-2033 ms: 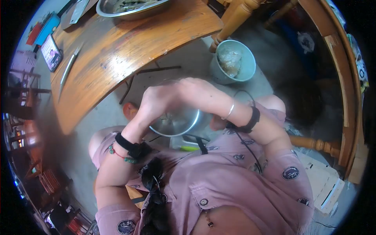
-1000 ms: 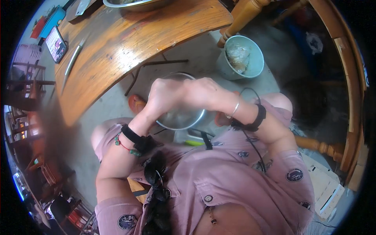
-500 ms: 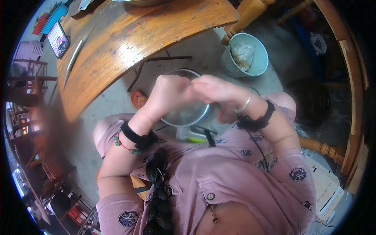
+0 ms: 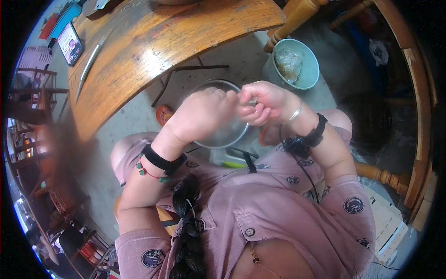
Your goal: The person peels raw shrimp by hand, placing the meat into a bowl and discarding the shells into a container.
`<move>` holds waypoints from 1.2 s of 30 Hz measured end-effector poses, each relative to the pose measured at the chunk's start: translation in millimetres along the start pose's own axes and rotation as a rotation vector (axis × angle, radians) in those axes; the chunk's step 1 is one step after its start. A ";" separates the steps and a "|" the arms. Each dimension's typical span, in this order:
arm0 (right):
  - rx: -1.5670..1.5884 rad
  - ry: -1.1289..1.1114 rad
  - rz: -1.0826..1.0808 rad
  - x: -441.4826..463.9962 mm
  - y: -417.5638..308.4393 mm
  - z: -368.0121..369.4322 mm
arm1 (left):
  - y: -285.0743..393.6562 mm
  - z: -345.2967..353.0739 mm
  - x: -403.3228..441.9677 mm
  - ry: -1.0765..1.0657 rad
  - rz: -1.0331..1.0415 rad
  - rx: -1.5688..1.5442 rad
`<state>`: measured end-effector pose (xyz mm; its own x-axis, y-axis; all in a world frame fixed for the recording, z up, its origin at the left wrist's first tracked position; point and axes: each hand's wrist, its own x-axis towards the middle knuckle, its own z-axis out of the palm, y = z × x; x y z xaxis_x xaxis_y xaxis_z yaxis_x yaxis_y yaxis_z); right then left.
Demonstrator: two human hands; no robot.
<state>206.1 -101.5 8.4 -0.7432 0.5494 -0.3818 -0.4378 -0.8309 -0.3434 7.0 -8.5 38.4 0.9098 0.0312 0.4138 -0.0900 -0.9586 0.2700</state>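
Note:
My left hand (image 4: 204, 113), back upward and somewhat blurred, is closed in a loose fist. Its fingertips come close to my right hand (image 4: 264, 103), whose fingers are curled in with thumb and forefinger pinched. A small pale glint shows between the right fingers, too small to name; what the left fingers hold, if anything, is hidden. Both hands are above a round metal-rimmed basin (image 4: 236, 140) between my knees, and they cover most of its inside.
A wooden table (image 4: 186, 44) curves across the front, bearing a phone (image 4: 70, 44) and a long slim metal-looking tool (image 4: 90, 65). On the right stands a pale bucket (image 4: 312, 74) with a clear plastic bag (image 4: 289, 60) in it. Orange footwear (image 4: 163, 114) shows beside the basin.
My hands have drawn slightly apart. The right hand has turned so its curled fingers show, and the left has shifted a little to the right.

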 end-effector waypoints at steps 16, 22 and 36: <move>-1.642 1.803 -0.085 -105.0 -50.2 -65.4 | -24.4 33.8 -21.0 -0.179 -0.838 -0.941; -1.891 1.092 -0.854 -41.6 -30.8 2.2 | -36.2 48.1 -29.9 -0.125 -0.883 -0.988; -1.921 0.818 -0.891 20.4 13.3 2.7 | -26.1 28.6 -17.5 -0.193 -1.079 -1.404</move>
<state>183.7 -101.6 -1.7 -0.1819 0.9352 0.3037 0.7829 0.3247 -0.5307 5.0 7.9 -0.8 0.8142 0.2927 -0.5015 0.3703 0.4035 0.8367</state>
